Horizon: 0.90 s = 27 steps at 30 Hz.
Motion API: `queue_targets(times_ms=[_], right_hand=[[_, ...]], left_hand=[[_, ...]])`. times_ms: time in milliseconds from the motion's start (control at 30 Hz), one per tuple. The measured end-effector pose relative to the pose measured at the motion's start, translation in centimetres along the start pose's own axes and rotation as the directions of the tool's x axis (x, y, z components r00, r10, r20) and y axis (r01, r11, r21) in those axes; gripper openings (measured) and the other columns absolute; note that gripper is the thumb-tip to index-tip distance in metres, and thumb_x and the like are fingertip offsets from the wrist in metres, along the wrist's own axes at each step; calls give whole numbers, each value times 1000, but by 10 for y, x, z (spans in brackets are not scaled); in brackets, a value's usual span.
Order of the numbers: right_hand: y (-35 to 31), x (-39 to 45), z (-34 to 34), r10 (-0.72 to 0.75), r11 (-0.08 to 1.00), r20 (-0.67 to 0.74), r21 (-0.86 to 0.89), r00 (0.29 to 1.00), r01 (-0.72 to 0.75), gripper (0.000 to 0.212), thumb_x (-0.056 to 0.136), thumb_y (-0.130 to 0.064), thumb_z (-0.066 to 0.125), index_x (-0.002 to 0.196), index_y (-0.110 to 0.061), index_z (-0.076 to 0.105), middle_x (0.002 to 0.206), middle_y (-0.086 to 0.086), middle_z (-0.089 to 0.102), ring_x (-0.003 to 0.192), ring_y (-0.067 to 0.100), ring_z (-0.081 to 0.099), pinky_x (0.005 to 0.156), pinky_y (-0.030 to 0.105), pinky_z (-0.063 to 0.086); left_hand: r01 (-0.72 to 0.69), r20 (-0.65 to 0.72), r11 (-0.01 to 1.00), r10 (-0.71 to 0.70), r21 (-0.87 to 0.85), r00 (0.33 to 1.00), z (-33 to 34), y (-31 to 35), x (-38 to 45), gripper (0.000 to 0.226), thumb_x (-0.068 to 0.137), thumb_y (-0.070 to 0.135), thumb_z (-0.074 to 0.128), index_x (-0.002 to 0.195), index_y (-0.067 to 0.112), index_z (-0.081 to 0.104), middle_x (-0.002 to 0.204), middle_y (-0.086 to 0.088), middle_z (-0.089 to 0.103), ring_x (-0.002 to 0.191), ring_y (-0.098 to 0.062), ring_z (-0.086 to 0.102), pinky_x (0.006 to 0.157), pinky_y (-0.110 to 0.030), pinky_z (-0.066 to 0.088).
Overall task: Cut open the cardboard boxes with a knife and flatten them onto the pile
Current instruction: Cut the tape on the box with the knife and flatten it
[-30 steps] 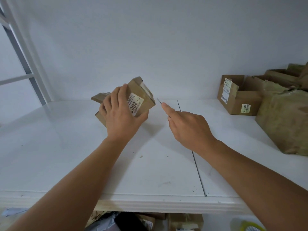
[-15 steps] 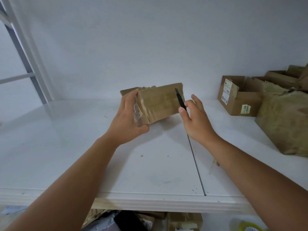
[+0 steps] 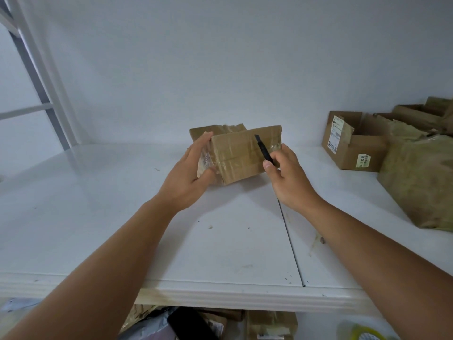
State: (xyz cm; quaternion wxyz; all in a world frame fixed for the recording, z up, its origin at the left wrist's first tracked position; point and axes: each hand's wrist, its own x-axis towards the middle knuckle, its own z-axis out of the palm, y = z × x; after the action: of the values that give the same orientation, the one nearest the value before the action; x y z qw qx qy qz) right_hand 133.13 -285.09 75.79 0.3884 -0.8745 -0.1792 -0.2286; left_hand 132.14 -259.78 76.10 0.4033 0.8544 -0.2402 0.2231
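A small taped cardboard box (image 3: 239, 155) stands on the white table (image 3: 122, 229) at the centre, its broad taped face turned toward me. My left hand (image 3: 190, 177) grips its left end, fingers over the top and thumb underneath near a label. My right hand (image 3: 285, 179) holds a black knife (image 3: 263, 149) between thumb and fingers. The knife lies slanted against the box's right part, tip pointing up and left. A flap of the box shows behind its top edge.
Open cardboard boxes (image 3: 353, 143) with labels stand at the back right. A large brown paper-wrapped bundle (image 3: 419, 180) sits near the right edge. A seam (image 3: 291, 244) runs across the tabletop. More cardboard (image 3: 269, 325) lies under the table.
The box has been turned from label-side up to its broad taped face toward me. My right hand came in from the right and laid the knife against that face.
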Motion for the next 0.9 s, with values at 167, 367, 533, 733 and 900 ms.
queue_targets(times_ms=[167, 367, 533, 733, 900], right_hand=[[-2, -2, -2, 10, 1000, 7, -15, 1000, -9, 13, 103, -29, 42, 94, -19, 45, 139, 18, 38, 136, 30, 33, 87, 40, 47], [-5, -6, -1, 15, 998, 11, -56, 1000, -14, 13, 103, -32, 43, 96, -22, 47, 155, 11, 21, 105, 14, 48, 75, 34, 44], [-5, -7, -1, -1, 997, 4, -78, 1000, 1, 16, 103, -34, 42, 102, -19, 48, 140, 5, 33, 99, 25, 57, 83, 49, 51], [-5, -8, 3, -23, 999, 1, -39, 1000, 23, 12, 103, -32, 42, 102, -22, 48, 142, 5, 34, 103, -15, 38, 89, 37, 46], [-12, -9, 2, -56, 997, -14, 52, 998, 57, 17, 103, -27, 43, 104, -14, 53, 114, -1, 48, 100, 6, 53, 87, 34, 46]], left_hand=[[8, 25, 1000, -8, -15, 1000, 0, 2, 0, 66, 93, 56, 46, 152, 48, 16, 158, 27, 25, 145, 4, 24, 118, -32, 25], [34, 18, 997, -33, -65, 999, -1, 4, 1, 66, 90, 62, 52, 148, 51, 21, 152, 26, 35, 141, 4, 31, 115, -35, 32], [76, -7, 988, -77, -132, 997, -1, 7, 1, 62, 82, 75, 56, 136, 58, 32, 137, 32, 46, 128, 14, 40, 100, -21, 35], [92, -13, 993, -94, -77, 996, -1, 4, 0, 72, 77, 82, 56, 137, 49, 33, 145, 22, 38, 135, 5, 37, 103, -16, 30], [113, -225, 986, -83, 122, 971, -2, 0, 1, 95, 78, 53, 64, 155, 31, 14, 141, 12, 27, 127, -2, 36, 97, -32, 41]])
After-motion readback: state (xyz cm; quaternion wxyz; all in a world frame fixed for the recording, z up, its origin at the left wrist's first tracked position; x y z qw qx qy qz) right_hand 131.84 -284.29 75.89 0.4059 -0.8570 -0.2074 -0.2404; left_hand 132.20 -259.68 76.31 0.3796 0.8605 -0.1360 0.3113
